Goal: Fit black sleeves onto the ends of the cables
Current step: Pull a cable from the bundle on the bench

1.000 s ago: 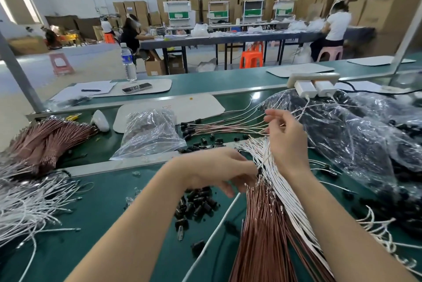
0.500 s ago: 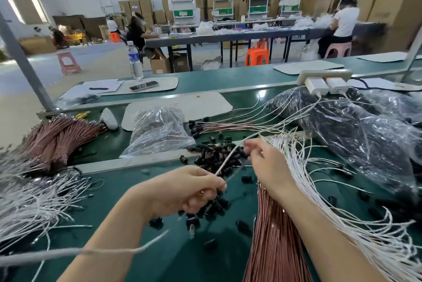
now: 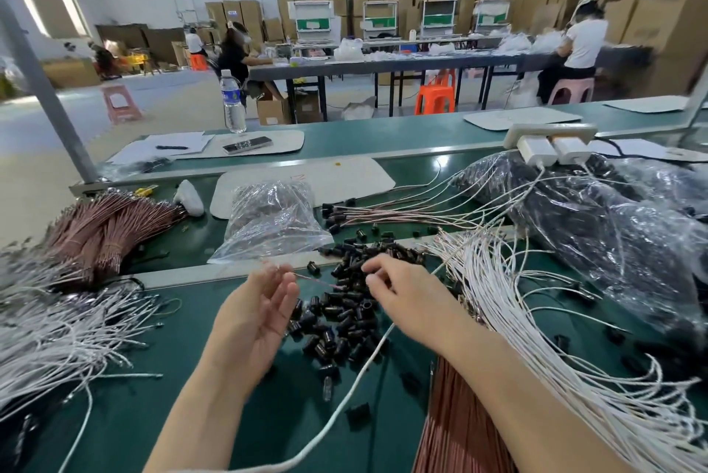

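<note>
Left hand (image 3: 253,315) palm-up, fingers loose; right hand (image 3: 407,296) curled over black sleeves (image 3: 344,325), grip unclear

A factory assembly hall — stacked cartons (image 3: 670,12); long green workbench (image 3: 383,143); seated worker (image 3: 584,43); cable bundles (image 3: 103,227).
</note>
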Available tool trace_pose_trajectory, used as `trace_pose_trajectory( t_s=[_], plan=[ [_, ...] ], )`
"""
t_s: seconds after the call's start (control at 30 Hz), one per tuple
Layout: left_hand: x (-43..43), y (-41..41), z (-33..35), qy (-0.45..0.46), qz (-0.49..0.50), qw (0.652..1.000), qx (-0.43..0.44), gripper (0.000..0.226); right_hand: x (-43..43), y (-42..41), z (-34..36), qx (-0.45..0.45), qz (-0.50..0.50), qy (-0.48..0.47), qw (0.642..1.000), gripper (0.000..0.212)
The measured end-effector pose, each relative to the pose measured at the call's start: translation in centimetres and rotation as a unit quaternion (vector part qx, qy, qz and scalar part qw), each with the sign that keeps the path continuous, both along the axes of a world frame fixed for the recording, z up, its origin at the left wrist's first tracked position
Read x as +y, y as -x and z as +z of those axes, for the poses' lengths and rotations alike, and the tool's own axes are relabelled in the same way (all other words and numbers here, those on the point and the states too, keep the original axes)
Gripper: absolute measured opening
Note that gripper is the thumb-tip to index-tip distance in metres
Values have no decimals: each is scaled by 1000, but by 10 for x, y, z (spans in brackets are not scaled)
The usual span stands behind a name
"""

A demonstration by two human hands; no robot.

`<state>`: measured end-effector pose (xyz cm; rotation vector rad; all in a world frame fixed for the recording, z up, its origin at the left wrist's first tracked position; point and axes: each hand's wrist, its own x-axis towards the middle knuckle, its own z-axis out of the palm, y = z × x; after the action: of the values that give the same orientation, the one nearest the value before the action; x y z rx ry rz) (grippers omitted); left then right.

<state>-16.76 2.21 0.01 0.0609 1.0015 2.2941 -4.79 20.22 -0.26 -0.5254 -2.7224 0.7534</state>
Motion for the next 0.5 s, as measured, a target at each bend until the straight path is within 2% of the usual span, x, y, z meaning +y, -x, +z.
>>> trace_pose_trajectory(
  t_s=[0.13, 0.27, 0.37, 0.5],
  plan=[
    [-6, -7, -17, 7, 64, 998, 28, 7, -5, -2, -13, -54, -1, -32, 998, 32],
    [-7, -14, -26, 0, 75, 995, 70, 4, -10, -2, -21, -33, -25, -31, 999, 21],
    [-8, -15, -29, 14, 81, 989, 123, 15, -13, -6, -27, 42, -51, 27, 997, 14],
    [-5, -19, -33, 65, 99, 972, 203, 12, -21, -13, -33, 172, -61, 148, 972, 11]
  ],
)
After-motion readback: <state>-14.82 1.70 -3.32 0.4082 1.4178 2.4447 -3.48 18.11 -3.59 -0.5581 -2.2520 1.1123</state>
